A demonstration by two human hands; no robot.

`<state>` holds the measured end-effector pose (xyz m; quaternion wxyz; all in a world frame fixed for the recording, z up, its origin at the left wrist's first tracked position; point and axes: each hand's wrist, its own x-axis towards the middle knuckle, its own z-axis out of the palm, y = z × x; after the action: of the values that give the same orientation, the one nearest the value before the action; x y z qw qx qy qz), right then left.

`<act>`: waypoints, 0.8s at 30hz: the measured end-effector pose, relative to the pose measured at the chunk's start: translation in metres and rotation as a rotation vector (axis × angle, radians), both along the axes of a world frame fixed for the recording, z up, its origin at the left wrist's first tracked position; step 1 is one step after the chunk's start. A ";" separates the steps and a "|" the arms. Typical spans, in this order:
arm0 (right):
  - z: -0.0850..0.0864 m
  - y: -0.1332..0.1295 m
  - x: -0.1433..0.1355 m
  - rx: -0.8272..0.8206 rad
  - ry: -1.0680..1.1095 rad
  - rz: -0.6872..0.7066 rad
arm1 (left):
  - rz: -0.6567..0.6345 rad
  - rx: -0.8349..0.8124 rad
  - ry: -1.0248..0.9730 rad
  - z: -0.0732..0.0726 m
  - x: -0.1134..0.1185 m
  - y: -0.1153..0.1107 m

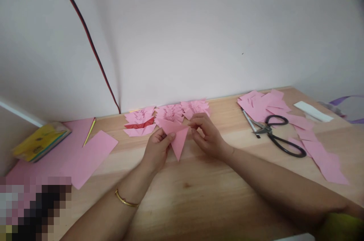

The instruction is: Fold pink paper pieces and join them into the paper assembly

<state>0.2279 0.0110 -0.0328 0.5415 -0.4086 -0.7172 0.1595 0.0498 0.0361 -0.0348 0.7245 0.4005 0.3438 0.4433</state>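
Note:
A folded piece of pink paper (179, 138), roughly triangular with its point downward, is held up over the wooden table. My left hand (157, 148) grips its left side, thumb on the front and the other fingers behind. At the paper's upper right corner, my right hand (209, 135) has its thumb and index finger closed in a pinch. Just behind stand rows of folded pink paper pieces (170, 112) along the wall, and a red folded piece (139, 124) lies among those at the left.
Black-handled scissors (267, 130) and a pen (250, 121) lie right, by loose pink paper pieces (258, 104) and a white strip (313, 111). Leftward are large pink sheets (93, 157), a yellow pencil (89, 132) and a yellow packet (42, 142). A cable (85, 25) runs down the wall.

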 end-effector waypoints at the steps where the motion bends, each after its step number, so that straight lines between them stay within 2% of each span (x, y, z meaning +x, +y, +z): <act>1: -0.001 0.000 -0.001 -0.003 -0.036 0.020 | 0.005 0.001 -0.017 0.001 0.001 0.000; 7: -0.010 -0.004 -0.005 -0.166 -0.167 0.173 | 0.029 0.013 -0.031 0.001 0.003 -0.002; 10: -0.011 -0.006 -0.006 -0.183 -0.231 0.254 | 0.014 0.018 -0.015 0.001 0.003 -0.003; 16: -0.010 -0.005 -0.005 -0.216 -0.222 0.283 | 0.014 0.015 -0.014 0.001 0.004 -0.003; 18: -0.008 -0.004 -0.004 -0.169 -0.159 0.263 | 0.016 0.021 -0.018 0.002 0.003 -0.002; 21: -0.002 -0.003 -0.001 -0.122 0.043 0.100 | -0.026 0.031 0.047 0.003 0.000 -0.002; 23: 0.003 -0.003 0.002 -0.171 0.138 0.030 | -0.101 0.061 0.147 0.004 -0.002 -0.002; 24: 0.005 -0.004 0.002 -0.216 0.147 0.045 | -0.140 0.081 0.192 0.005 -0.003 -0.002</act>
<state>0.2300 0.0073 -0.0282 0.5416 -0.4357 -0.6632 0.2774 0.0467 0.0344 -0.0300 0.7007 0.4930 0.3646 0.3648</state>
